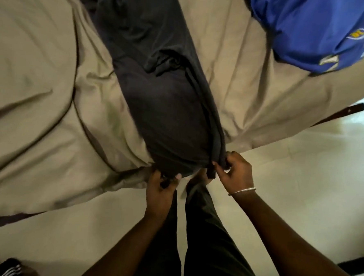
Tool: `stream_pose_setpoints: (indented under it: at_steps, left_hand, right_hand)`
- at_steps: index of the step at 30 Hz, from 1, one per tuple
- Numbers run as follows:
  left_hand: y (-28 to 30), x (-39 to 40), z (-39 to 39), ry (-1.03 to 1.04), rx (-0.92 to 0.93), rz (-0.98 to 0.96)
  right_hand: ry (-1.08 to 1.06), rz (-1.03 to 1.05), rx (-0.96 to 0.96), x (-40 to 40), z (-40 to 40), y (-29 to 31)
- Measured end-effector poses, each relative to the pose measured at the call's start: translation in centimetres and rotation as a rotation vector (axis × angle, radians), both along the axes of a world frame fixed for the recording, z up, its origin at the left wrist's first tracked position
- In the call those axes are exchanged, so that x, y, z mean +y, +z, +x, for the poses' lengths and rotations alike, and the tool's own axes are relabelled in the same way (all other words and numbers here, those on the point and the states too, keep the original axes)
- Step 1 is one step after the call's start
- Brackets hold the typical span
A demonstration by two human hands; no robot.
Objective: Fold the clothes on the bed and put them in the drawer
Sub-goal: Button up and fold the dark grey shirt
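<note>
Head camera, looking steeply down over the edge of a bed (42, 69) covered in a wrinkled beige sheet. A long dark garment (158, 98), dark grey or navy and already narrowed into a lengthwise strip, lies across the sheet, running from the far top of the view down to the near edge. Its near end hangs just over the edge, where both hands meet it.

The left hand (160, 192) grips the near left corner of the dark garment, fingers curled under the cloth and thumb on top. The right hand (234, 173), a thin metal bangle (243, 190) on its wrist, pinches the bunched right edge between thumb and fingers. Below the hands, the person's dark trousers (205, 235) stand over a pale floor (291, 187).

At the upper right, well apart from the dark garment, a blue garment with white and yellow print (311, 28) lies crumpled on the sheet, not yet folded. No drawer is in view.

The cloth looks light, soft and limp, likely to sag and crease wherever unsupported. Holding both near corners, as here, seems the sound grip for carrying that end over in a fold.
</note>
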State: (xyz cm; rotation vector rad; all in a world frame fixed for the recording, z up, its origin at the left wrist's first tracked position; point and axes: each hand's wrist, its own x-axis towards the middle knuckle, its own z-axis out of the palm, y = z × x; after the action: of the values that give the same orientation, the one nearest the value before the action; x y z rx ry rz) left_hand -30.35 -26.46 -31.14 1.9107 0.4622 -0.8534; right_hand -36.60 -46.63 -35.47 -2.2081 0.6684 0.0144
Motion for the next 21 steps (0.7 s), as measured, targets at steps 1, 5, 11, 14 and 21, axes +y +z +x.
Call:
stream_pose_setpoints:
  at_steps: [1, 5, 11, 14, 21]
  left_hand:
    - [0.2, 0.0, 0.2, 0.005, -0.02, 0.0]
    - [0.6, 0.9, 0.0, -0.06, -0.017, 0.024]
    - [1.7, 2.6, -1.4, -0.109, -0.043, -0.033]
    - [2.3, 3.2, -1.9, -0.12, -0.008, -0.062]
    - [5.0, 3.3, -2.1, -0.176, -0.09, 0.043]
  right_hand:
    - [0.029, -0.019, -0.026, 0.3, -0.1, 0.0]
    - [0.009, 0.107, -0.048, 1.1, -0.6, 0.6]
    - [0.098, 0.051, 0.001, 1.6, -2.0, 2.2]
    - [0.154, 0.084, -0.008, 1.4, -2.5, 2.6]
    - [0.149, 0.033, -0.08, 1.2, -3.4, 4.0]
